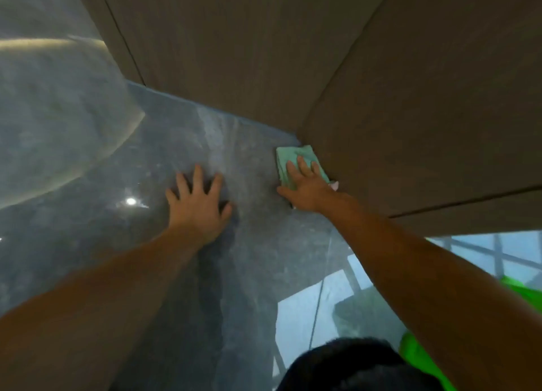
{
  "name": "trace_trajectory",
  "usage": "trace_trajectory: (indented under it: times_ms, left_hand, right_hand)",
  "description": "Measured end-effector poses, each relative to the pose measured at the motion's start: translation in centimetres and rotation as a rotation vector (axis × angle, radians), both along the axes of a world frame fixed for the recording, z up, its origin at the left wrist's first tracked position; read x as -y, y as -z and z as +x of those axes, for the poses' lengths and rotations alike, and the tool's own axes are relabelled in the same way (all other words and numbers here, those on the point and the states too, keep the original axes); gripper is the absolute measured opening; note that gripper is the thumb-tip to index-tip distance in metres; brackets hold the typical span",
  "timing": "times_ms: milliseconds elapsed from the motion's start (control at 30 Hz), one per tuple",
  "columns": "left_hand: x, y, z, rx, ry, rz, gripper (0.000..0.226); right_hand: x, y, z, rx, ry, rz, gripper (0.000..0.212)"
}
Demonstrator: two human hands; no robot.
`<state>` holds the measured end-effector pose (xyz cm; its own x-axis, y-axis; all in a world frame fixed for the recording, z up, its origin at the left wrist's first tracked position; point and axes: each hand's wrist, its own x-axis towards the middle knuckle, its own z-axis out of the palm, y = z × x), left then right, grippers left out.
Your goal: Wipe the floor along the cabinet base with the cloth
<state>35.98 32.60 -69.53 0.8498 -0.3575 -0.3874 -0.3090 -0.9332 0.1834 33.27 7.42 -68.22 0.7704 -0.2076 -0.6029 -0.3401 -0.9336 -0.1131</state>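
A folded green cloth (290, 158) lies on the glossy grey floor (164, 161), tucked into the corner where two brown cabinet faces (410, 120) meet. My right hand (305, 185) presses flat on the cloth, fingers spread and pointing toward the corner, its outer edge against the cabinet base. My left hand (199, 202) rests palm-down on the bare floor to the left of the cloth, fingers spread, holding nothing.
Brown cabinet panels (234, 53) rise along the far side and the right. A pale curved wall base (73, 132) bends in at the left. The floor reflects a lamp (130, 201) and a window. A dark knee (360, 367) and bright green fabric (422, 358) show at bottom right.
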Motion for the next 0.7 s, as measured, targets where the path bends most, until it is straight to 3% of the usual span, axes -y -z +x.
trace_trajectory:
  times_ms: [233, 367, 433, 500, 600, 667, 700]
  left_hand:
    - [6.9, -1.6, -6.8, -0.153, 0.151, 0.119, 0.087]
    - [10.3, -2.7, -9.4, 0.023, 0.358, 0.106, 0.068]
    - [12.1, -2.7, -10.6, -0.039, 0.426, 0.018, 0.059]
    - [14.1, -2.5, -11.8, -0.285, 0.342, -0.103, 0.055]
    - [16.3, -2.0, -13.3, -0.681, 0.009, -0.310, 0.058]
    - [16.6, -1.1, -14.1, -0.780, -0.173, -0.404, 0.060]
    - [16.5, -0.7, -14.3, -0.805, -0.240, -0.447, 0.060]
  right_hand:
    - [2.9, -1.9, -13.8, -0.074, 0.127, 0.138, 0.074]
    - [3.7, -1.9, -19.6, -0.116, 0.205, 0.081, 0.071]
    - [3.3, -2.0, -20.3, -0.142, 0.252, 0.106, 0.070]
    - [3.4, -2.7, -19.6, -0.088, 0.267, 0.147, 0.062]
    - [3.9, -3.1, -19.2, 0.330, 0.510, 0.086, 0.038]
    - [3.5, -2.6, -19.7, 0.473, 0.798, -0.051, 0.045]
    - [2.9, -2.2, -19.9, 0.405, 0.882, -0.065, 0.051]
